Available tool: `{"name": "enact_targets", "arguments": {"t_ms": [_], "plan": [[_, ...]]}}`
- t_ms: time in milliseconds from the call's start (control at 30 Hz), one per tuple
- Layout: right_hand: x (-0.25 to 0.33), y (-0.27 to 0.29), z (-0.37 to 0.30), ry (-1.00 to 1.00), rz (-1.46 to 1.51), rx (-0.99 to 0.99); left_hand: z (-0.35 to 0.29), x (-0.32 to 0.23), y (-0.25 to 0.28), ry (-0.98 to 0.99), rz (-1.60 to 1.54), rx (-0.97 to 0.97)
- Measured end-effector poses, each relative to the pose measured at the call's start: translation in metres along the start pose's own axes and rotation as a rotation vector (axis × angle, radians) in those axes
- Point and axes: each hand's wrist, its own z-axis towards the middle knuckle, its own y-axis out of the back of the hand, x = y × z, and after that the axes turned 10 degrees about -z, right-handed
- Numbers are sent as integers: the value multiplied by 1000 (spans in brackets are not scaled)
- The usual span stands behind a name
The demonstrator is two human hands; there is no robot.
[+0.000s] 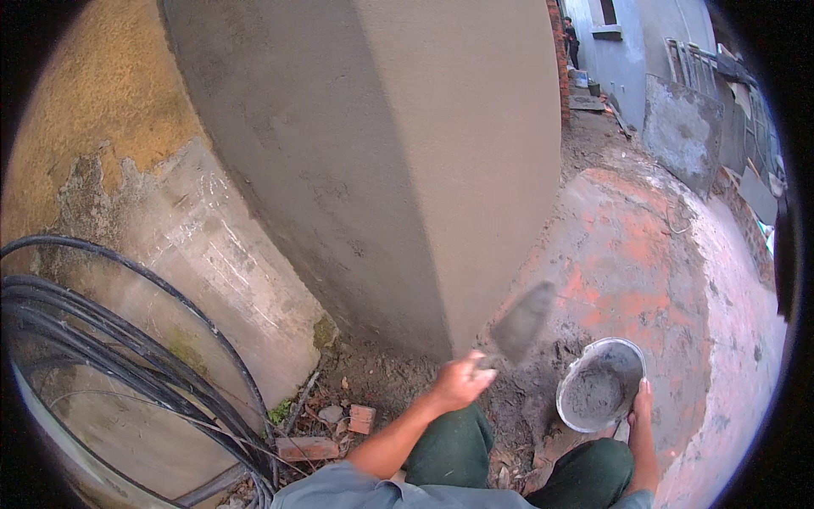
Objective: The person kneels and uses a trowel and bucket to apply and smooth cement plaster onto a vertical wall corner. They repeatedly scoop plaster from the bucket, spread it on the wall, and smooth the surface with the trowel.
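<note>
My left hand (462, 381) is closed round the handle of a trowel (523, 321), whose pointed blade is up and to the right, slightly blurred by motion. The blade is near the foot of a smooth grey plastered wall corner (475, 195). At the right, my right hand (640, 411) grips the rim of a round bucket (638, 355), which tilts toward me. Wet grey mortar (595, 392) lies inside it. A small pale piece (622, 431) shows beside my right fingers; I cannot tell what it is.
Thick black cables (127, 339) lie coiled at the left against an old yellow wall (110, 93). Broken bricks (307, 449) and rubble lie near my left knee. Mortar-smeared red paving (627, 246) stretches away at the right. A stained board (681, 136) leans farther back; a person (571, 42) stands far off.
</note>
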Motion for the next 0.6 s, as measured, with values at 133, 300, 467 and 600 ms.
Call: {"name": "enact_targets", "arguments": {"t_ms": [133, 300, 467, 600], "plan": [[7, -4, -9, 79, -45, 38, 40, -13, -77, -11, 233, 407], [21, -8, -21, 5, 178, 36, 64, 5, -164, 90, 369, 733], [20, -7, -24, -122, 224, -66, 77, 12, -217, 127, 394, 847], [18, -5, -26, -180, 269, -72, 96, 6, -244, 167, 346, 916]]}}
